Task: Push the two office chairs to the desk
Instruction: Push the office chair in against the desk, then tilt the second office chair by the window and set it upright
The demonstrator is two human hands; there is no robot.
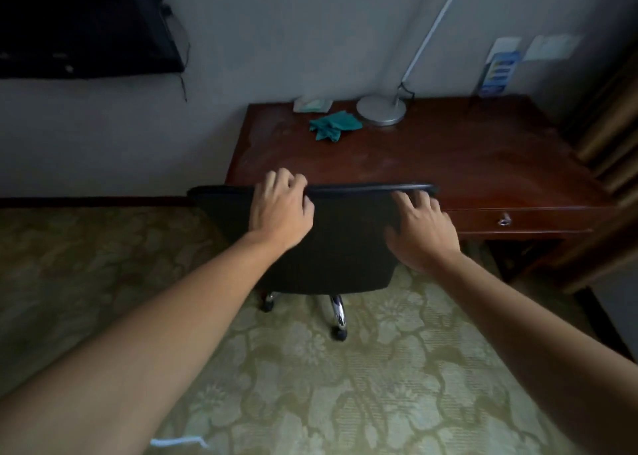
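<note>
A black office chair [341, 244] stands with its back toward me, its seat tucked against the left part of the dark wooden desk [466, 157]. My left hand [281, 209] grips the top edge of the backrest, fingers curled over it. My right hand [421, 230] lies flat against the backrest's right side, fingers spread and pointing up. The chair's chrome base and casters [336, 313] show below the backrest. Only this one chair is in view.
On the desk stand a silver lamp [381, 109], a crumpled teal cloth [333, 126] and a tissue pack [312, 105]. A drawer with a key [505, 219] faces me. A wall television [79, 23] hangs at upper left. Patterned carpet [345, 385] covers the floor; curtains [614, 126] hang on the right.
</note>
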